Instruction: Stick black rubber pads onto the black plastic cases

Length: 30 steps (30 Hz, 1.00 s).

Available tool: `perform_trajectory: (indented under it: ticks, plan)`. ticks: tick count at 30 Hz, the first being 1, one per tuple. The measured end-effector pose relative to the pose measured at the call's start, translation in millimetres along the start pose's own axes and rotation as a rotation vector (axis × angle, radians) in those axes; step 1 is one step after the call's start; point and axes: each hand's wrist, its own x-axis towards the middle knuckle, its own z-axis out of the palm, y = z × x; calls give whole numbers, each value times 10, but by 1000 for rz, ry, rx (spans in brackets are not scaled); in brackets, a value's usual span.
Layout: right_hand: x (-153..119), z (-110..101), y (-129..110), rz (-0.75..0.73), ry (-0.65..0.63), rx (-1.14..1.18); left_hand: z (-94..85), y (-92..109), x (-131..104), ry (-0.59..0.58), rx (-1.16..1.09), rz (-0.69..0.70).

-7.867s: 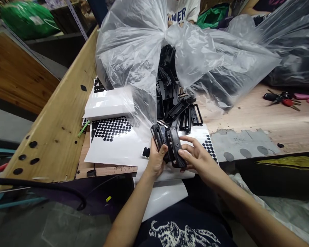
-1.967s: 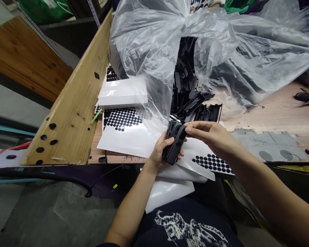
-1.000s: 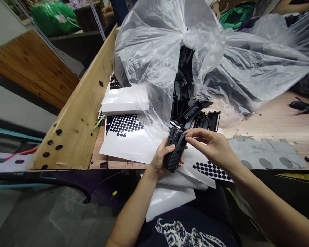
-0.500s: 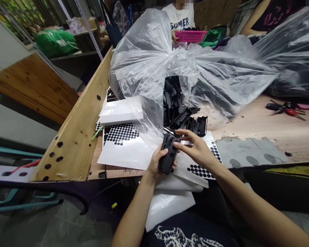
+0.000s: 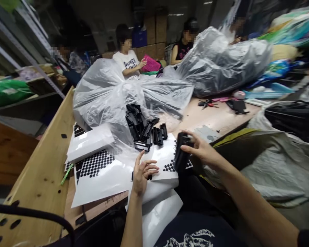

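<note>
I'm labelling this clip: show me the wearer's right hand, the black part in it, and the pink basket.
Right hand [image 5: 202,150], head view: middle of the hand.
Black part [image 5: 181,157], head view: visible middle.
Pink basket [image 5: 151,64], head view: its perforated surface.

Left hand [image 5: 143,171]: bare, fingers loosely spread and part-bent, index pointing farthest forward; grip slack. Bare left forearm [image 5: 134,219] runs nearly straight up from bottom edge. Right hand [image 5: 202,149]: bare, raised, thumb opposed to bent fingers in a firm grasp. Bare right forearm [image 5: 244,190] slants in from lower right; black cuff [image 5: 308,237] at its near end. Hands apart.
</note>
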Motion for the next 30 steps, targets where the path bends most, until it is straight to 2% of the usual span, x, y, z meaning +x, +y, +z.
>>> perform_trajectory:
  ticks: [2,4,5,7,9,10,12,13,15,18,21,23,26,28,30]
  plan:
    - [-135,-526,78,-73,319,-293,-4,7,25,12,20,8]
    - [-289,-995,218,-52,539,-621,-7,11,50,22,28,12]
    - [-366,-1186,302,4,591,-739,-5,10,59,29,31,16]
    - [-504,-1453,463,101,639,-814,13,3,68,47,40,32]
    - [-586,-1548,575,164,680,-791,44,-14,66,75,60,57]
    - [-598,-1527,604,171,693,-769,62,-27,61,89,71,72]
    - [-564,-1349,612,124,648,-699,103,-62,48,116,93,101]
    - [-527,-1196,598,74,582,-659,125,-83,43,129,102,114]
    - [-441,-788,561,-49,367,-569,173,-127,37,157,113,146]
    - [-360,-67,541,-243,91,-490,257,-173,21,149,131,218]
    - [-385,551,584,-363,-55,-453,331,-186,-54,120,160,288]
    - [-446,820,632,-402,-131,-428,358,-181,-140,104,172,315]
    - [-543,968,705,-407,-184,-396,373,-132,-323,131,149,365]
    - [-590,912,731,-388,-182,-379,387,-44,-500,155,127,435]
    - [-631,769,715,-368,-171,-365,412,96,-721,157,182,531]
